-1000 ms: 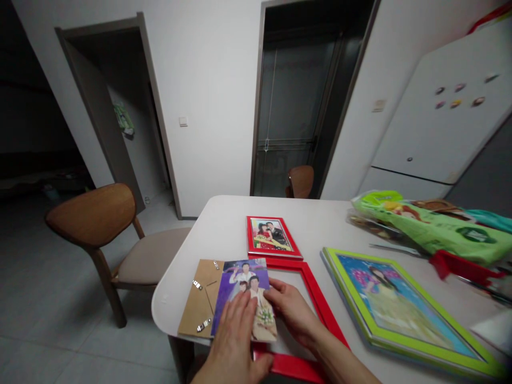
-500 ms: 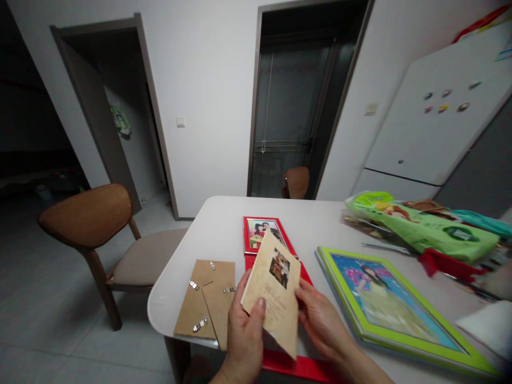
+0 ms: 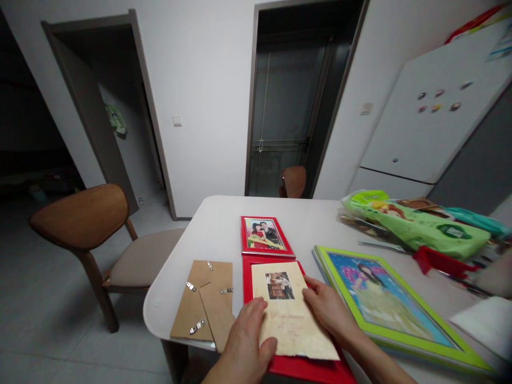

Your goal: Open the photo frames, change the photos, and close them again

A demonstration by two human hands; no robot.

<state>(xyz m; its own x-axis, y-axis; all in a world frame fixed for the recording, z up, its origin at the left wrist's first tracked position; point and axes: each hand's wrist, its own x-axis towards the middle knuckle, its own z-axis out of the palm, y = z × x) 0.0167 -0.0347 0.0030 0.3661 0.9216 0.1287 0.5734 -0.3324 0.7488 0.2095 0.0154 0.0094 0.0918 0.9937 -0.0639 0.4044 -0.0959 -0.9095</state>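
A cream photo sheet (image 3: 292,314), face down with a small picture printed on its back, lies inside a red picture frame (image 3: 304,368) at the table's near edge. My left hand (image 3: 246,346) rests flat on the sheet's lower left corner, fingers spread. My right hand (image 3: 330,309) presses its right edge, fingers extended. A brown frame backing board (image 3: 204,304) with metal clips lies just left of the red frame.
A small red framed photo (image 3: 264,236) sits behind the red frame. A large green framed picture (image 3: 392,309) lies to the right, with green bags (image 3: 412,224) and clutter beyond. A wooden chair (image 3: 92,229) stands left of the white table (image 3: 220,224).
The photo was lifted off the backing board, flipped over in both hands, and now lies face down inside the red frame. The view has shifted slightly left.
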